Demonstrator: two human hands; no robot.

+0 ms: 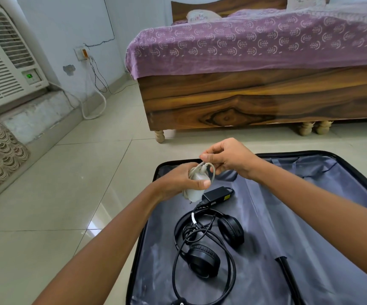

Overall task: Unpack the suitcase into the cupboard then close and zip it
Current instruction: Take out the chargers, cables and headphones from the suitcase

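White charger (196, 186) is gripped in left hand (178, 181); its white cable (209, 167) is pinched by right hand (226, 157). Black headphones (209, 245) and black power adapter (216, 194) are laid in the open suitcase (310, 216).

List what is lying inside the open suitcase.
On the grey lining of the suitcase lie black headphones, a black power adapter with its coiled cable, and a black strap. The forearms and frame edge hide part of the interior.
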